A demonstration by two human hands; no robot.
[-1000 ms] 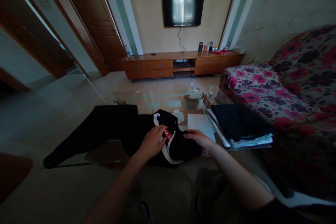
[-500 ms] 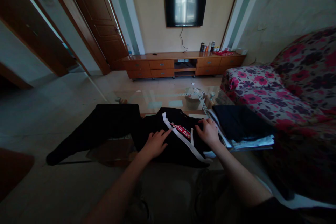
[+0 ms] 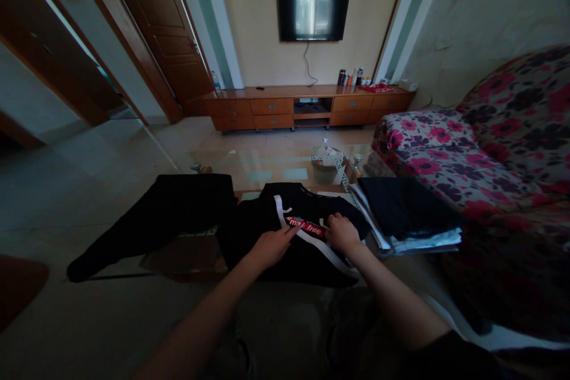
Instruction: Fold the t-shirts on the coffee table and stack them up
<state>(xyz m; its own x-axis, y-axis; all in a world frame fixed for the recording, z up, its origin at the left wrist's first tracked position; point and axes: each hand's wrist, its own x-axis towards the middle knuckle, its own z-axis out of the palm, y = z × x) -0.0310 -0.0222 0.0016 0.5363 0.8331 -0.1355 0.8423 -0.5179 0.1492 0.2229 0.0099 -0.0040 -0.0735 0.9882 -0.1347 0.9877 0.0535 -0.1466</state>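
A black T-shirt (image 3: 267, 228) with white stripes and a red printed label lies on the glass coffee table (image 3: 249, 172) in front of me. My left hand (image 3: 271, 245) rests flat on it, fingers stretched toward the red label. Just right of the label, my right hand (image 3: 342, 231) presses on the shirt with fingers curled. A black garment (image 3: 169, 214) spreads to the left, its end hanging off the table edge.
A stack of folded clothes (image 3: 407, 214), dark on top and white beneath, sits at the table's right. A small bowl (image 3: 325, 169) stands farther back on the glass. A flowered sofa (image 3: 490, 154) fills the right side. A TV cabinet (image 3: 307, 107) and wall television stand ahead.
The T-shirt went from bunched up to spread flat with the label showing. Both hands slid over it; the right hand has drawn in toward the label.
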